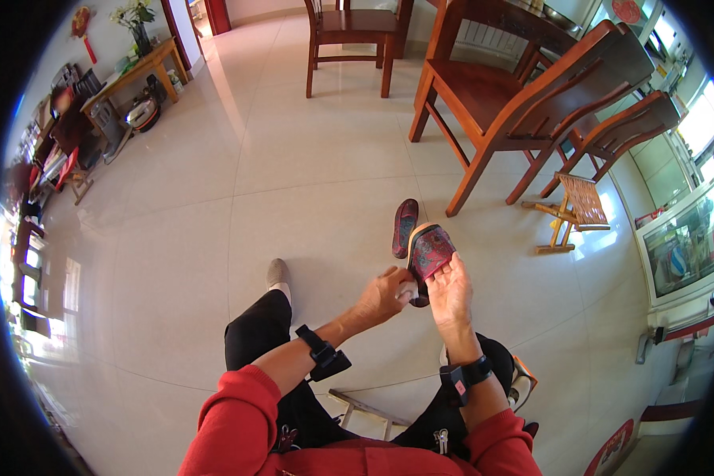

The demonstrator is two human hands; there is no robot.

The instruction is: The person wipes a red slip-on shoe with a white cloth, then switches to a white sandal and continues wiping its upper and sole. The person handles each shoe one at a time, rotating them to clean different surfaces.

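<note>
A patterned red-and-grey slipper [433, 249] with a pale sole edge is in my right hand [450, 294]. That hand has its palm up, and its fingers lie along the slipper's upper. From the other side, my left hand [385, 296] pinches a crumpled white cloth or tissue [407, 290] against the slipper's edge near the heel. Its fingertips are partly hidden. On the floor just beyond lies a second slipper [405, 226] of the same pattern.
Wooden chairs [470, 89] surround a dark table [514, 21] at the upper right. A small folding stool [583, 202] stands below them. To the left, a wooden side table [143, 62] holds a flower vase [141, 38]. Glossy floor tiles [309, 178] stretch between. My shod foot [278, 273] rests ahead.
</note>
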